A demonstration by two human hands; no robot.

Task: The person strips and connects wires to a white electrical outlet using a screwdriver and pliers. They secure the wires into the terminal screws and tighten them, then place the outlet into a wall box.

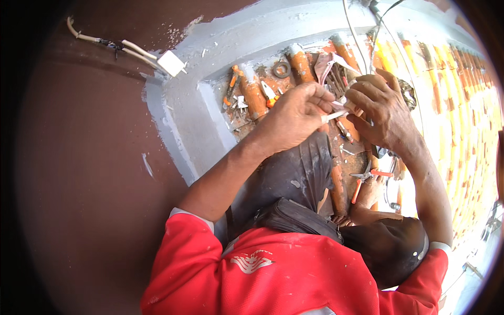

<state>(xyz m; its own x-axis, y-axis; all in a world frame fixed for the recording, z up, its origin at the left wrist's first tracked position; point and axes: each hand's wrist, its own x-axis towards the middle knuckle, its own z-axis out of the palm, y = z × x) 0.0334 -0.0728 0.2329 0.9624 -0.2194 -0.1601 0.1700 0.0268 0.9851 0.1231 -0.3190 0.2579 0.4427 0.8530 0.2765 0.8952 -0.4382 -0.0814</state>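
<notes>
My left hand (299,116) is closed, its thumb and fingers pinching a short white cable (335,115). Opposite it, my right hand (380,107) has its fingers curled in at the cable's other end. A pale twisted strip shows between the two sets of fingertips; its kind is too small to tell. Just beyond the hands lies a crumpled pinkish-white plastic bag (326,62). Pliers with orange-and-black handles (270,94) rest on the tiles to the left of my left hand. Below my right hand lie snips with orange handles (369,175).
Clay roof tiles (300,62) run in ridges ahead and to the right. A black tape roll (282,63), an orange-handled tool (231,86) and small white clips (240,103) lie there. A white junction box (171,63) with cables sits on the brown wall (94,157). Loose cables (353,31) hang ahead.
</notes>
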